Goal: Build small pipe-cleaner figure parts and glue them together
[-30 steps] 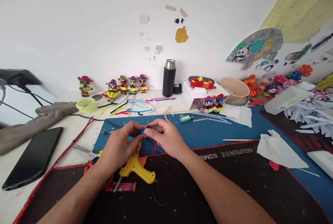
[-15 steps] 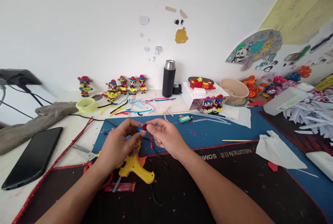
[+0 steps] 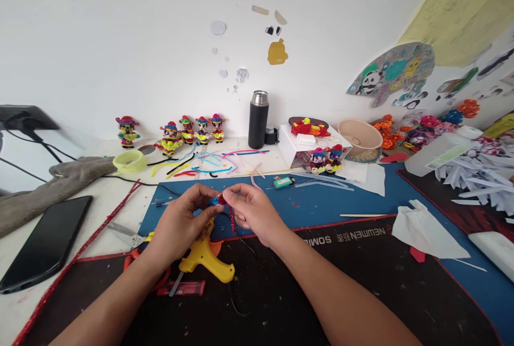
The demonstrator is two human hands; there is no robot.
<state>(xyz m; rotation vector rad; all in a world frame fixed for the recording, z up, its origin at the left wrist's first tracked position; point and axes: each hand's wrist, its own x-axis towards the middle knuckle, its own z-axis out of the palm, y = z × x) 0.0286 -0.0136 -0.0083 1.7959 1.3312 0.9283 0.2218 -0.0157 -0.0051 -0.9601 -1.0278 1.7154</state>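
Note:
Both hands meet above the blue mat [image 3: 321, 207]. My left hand [image 3: 182, 223] and my right hand [image 3: 251, 212] pinch a small red glittery pipe cleaner piece [image 3: 223, 200] between their fingertips; its red tail [image 3: 232, 223] hangs down between the hands. A bit of blue shows at the left fingertips. Just below the hands a yellow glue gun [image 3: 206, 260] lies on the black mat [image 3: 361, 281], with a black cord trailing from it.
Scissors [image 3: 128, 236], a long red glitter stem [image 3: 80, 252] and a black phone [image 3: 44, 244] lie left. Small figurines [image 3: 188, 132], loose coloured stems [image 3: 212, 161] and a black flask [image 3: 258, 119] stand at the back. White box [image 3: 305, 148], bowl [image 3: 359, 134], paper scraps at right.
The hands stay together on the red piece, turning it a little; its tail has shifted slightly left. The whole view has drifted a bit to the left.

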